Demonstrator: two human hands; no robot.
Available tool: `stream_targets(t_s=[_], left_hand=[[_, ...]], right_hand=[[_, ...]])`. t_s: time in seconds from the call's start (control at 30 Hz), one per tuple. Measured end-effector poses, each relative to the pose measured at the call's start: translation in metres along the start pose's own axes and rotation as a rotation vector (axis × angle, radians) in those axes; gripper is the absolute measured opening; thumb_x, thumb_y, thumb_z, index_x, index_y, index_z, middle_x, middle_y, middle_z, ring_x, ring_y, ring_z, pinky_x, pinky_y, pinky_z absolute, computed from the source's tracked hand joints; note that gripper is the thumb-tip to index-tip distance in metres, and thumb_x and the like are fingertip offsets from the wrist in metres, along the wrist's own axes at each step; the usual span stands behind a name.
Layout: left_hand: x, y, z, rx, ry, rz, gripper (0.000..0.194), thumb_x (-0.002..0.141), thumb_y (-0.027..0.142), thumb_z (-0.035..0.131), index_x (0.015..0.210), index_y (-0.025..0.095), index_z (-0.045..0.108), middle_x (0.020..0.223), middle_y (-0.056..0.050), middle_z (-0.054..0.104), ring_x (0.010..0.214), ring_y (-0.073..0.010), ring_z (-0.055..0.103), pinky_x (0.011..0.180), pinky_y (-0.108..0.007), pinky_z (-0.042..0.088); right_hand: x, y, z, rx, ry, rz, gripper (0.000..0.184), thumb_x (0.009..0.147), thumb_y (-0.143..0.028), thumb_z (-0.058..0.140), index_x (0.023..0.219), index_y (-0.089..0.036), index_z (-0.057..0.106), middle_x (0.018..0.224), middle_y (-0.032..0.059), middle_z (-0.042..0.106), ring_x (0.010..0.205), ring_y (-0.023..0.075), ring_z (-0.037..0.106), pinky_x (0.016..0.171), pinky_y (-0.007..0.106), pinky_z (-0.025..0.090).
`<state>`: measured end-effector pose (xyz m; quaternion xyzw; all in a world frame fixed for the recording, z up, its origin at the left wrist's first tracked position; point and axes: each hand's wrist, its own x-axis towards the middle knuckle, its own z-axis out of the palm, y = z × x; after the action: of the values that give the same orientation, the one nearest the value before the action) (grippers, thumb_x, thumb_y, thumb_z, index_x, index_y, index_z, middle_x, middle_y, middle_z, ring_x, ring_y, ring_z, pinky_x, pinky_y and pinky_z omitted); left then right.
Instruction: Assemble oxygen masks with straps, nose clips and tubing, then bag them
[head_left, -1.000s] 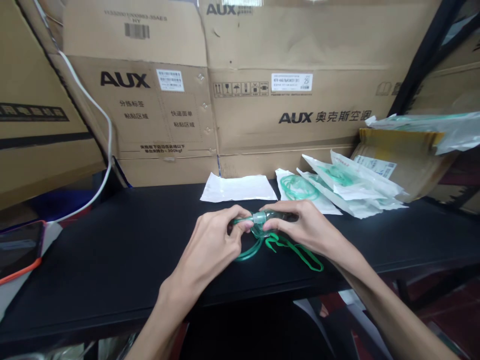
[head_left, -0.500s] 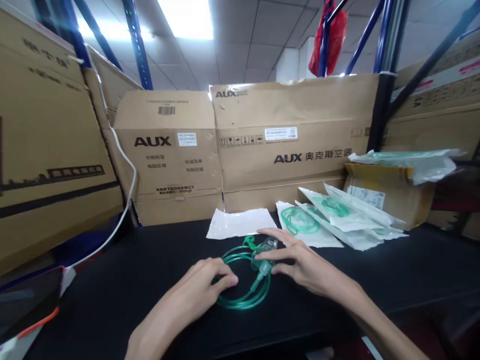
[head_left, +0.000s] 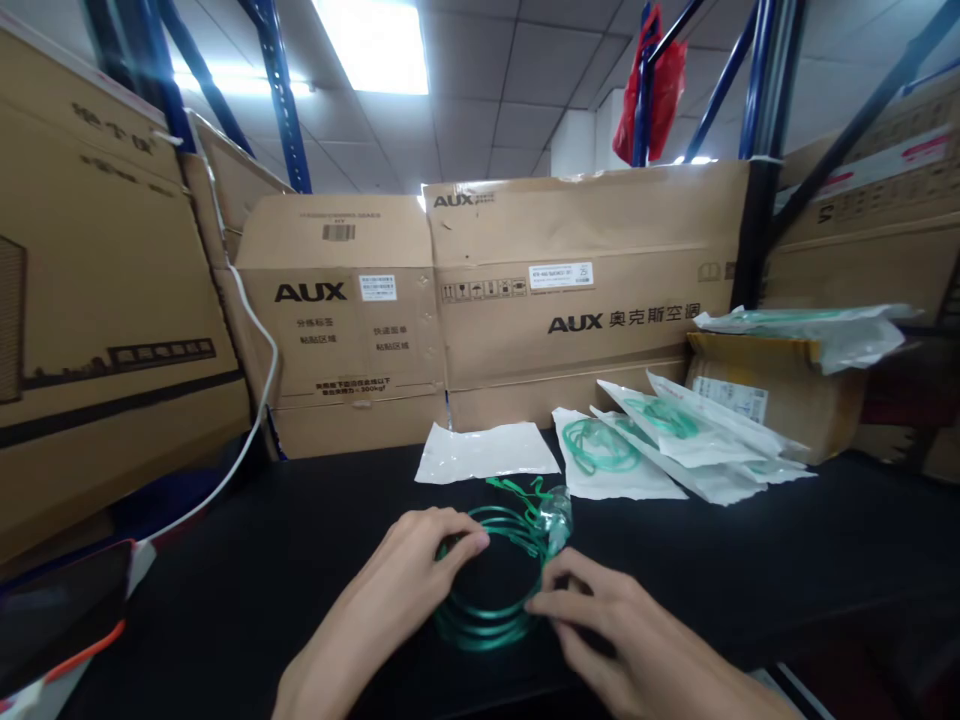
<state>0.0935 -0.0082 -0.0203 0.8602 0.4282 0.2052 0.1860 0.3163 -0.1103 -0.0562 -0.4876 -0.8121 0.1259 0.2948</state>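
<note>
A coil of green oxygen tubing (head_left: 487,632) lies on the black tabletop in front of me. At its upper right is a clear oxygen mask (head_left: 556,508), with a green strap (head_left: 514,487) stretching out to its left. My left hand (head_left: 421,560) is closed on the left side of the coil, thumb and fingers pinched around the loops. On the right side, just below the mask, my right hand (head_left: 600,622) pinches the tubing. Its fingertips partly cover the loops and the mask's lower end.
Behind the coil lies a white pouch (head_left: 487,453). Several pouches with green tubing (head_left: 675,430) are piled at the right, beside a cardboard box (head_left: 780,385) with another pouch on top. Large cartons (head_left: 585,270) wall off the back. A phone-like device (head_left: 67,610) and white cable (head_left: 259,400) are at left.
My right hand has moved from the mask down to the coil's right side and closed on the tubing. The mask has shifted slightly right, and the strap is more spread out.
</note>
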Motion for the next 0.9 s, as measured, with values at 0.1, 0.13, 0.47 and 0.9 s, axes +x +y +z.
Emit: stream_targets(t_s=[0.1,0.13,0.47,0.9], left_hand=[[0.005,0.002,0.004,0.019,0.085,0.080,0.026,0.099,0.043,0.051,0.108,0.030,0.072,0.109,0.000,0.071,0.103,-0.0216,0.064,0.091,-0.034,0.047],[0.008,0.003,0.005,0.034,0.114,0.111,0.025,0.099,0.041,0.051,0.112,0.030,0.070,0.112,0.000,0.070,0.105,-0.0211,0.063,0.093,-0.034,0.047],[0.079,0.029,0.008,0.450,0.011,0.374,0.016,0.095,0.029,0.056,0.102,0.023,0.069,0.115,-0.005,0.064,0.109,-0.0248,0.058,0.095,-0.038,0.047],[0.068,-0.046,-0.049,0.528,0.160,0.038,0.017,0.088,0.030,0.048,0.087,0.019,0.062,0.097,-0.009,0.063,0.089,-0.0278,0.061,0.079,-0.040,0.046]], right_hand=[[0.000,-0.001,0.017,-0.071,0.027,0.008,0.029,0.094,-0.018,0.054,0.117,-0.027,0.069,0.120,0.0068,0.061,0.090,0.0194,0.065,0.078,0.032,0.056],[0.001,0.001,0.021,-0.093,0.049,-0.008,0.027,0.094,-0.018,0.056,0.117,-0.026,0.068,0.122,0.0079,0.060,0.092,0.0205,0.065,0.079,0.034,0.056],[0.001,0.015,0.034,-0.170,0.106,-0.055,0.016,0.096,-0.026,0.058,0.107,-0.026,0.070,0.116,0.0060,0.066,0.107,0.0262,0.062,0.098,0.047,0.049],[0.002,0.009,0.021,-0.015,0.123,-0.001,0.017,0.097,-0.026,0.058,0.098,-0.024,0.075,0.103,0.0037,0.067,0.097,0.0190,0.063,0.106,0.041,0.043]])
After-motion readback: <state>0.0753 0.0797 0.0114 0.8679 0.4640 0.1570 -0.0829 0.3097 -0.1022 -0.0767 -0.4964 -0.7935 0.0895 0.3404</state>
